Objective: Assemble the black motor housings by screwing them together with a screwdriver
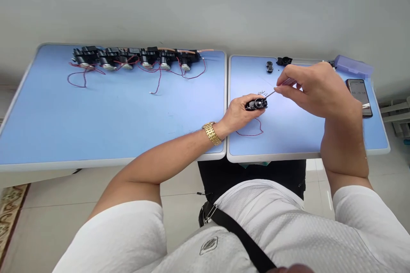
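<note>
My left hand (238, 114) is closed around a small black mechanical assembly (259, 104) with a round part on its face, held over the right table. A twisted red wire (251, 135) trails on the table below it. In my right hand (309, 89) the fingers pinch a thin screwdriver (270, 94). Its shaft slants down to the left, and its tip meets the upper right edge of the assembly. Just behind the assembly lies a scatter of tiny screws (262, 93); the hand partly hides the screwdriver's handle.
Several similar black assemblies (147, 57) with silver round ends and red wires line the left table's back edge. On the right table are small black parts (269, 67), another black piece (284, 61), a purple case (354, 66) and a phone (358, 93) showing a timer. A narrow gap separates the tables.
</note>
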### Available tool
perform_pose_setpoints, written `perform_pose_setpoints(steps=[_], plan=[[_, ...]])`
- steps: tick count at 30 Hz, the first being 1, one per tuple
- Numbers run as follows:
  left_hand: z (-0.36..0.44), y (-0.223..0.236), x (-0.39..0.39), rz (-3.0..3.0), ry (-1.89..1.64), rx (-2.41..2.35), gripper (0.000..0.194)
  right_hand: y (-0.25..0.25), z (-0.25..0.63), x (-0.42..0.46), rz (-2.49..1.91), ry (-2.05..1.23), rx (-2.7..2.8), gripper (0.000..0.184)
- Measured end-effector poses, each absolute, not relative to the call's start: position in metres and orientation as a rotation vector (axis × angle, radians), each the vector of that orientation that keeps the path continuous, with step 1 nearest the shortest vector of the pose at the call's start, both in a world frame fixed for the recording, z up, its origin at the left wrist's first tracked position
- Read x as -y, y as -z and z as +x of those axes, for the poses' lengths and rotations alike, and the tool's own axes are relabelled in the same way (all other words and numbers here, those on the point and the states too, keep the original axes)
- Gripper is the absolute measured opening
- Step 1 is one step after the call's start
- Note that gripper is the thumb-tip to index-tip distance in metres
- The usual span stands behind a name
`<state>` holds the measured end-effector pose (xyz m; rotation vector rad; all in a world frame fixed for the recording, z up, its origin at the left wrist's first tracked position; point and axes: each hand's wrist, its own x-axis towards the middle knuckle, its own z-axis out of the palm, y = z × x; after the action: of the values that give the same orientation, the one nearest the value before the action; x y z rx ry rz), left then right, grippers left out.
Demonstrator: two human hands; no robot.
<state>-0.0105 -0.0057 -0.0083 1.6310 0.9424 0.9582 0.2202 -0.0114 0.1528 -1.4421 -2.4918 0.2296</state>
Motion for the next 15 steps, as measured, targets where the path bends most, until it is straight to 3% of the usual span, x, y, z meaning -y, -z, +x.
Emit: perform_pose_setpoints(steps=[9, 15], plan=[[-0.011, 0.010, 0.003, 1.580, -1.062, -0.983, 0.033, -0.171, 0.202, 0.009, -1.503, -0.120, 2.635, 0.021], [-0.012, 0.007, 0.005, 1.570, -1.050, -0.975, 0.033, -0.164, 0.205, 0.010, -1.569, 0.021, 2.602, 0.039]])
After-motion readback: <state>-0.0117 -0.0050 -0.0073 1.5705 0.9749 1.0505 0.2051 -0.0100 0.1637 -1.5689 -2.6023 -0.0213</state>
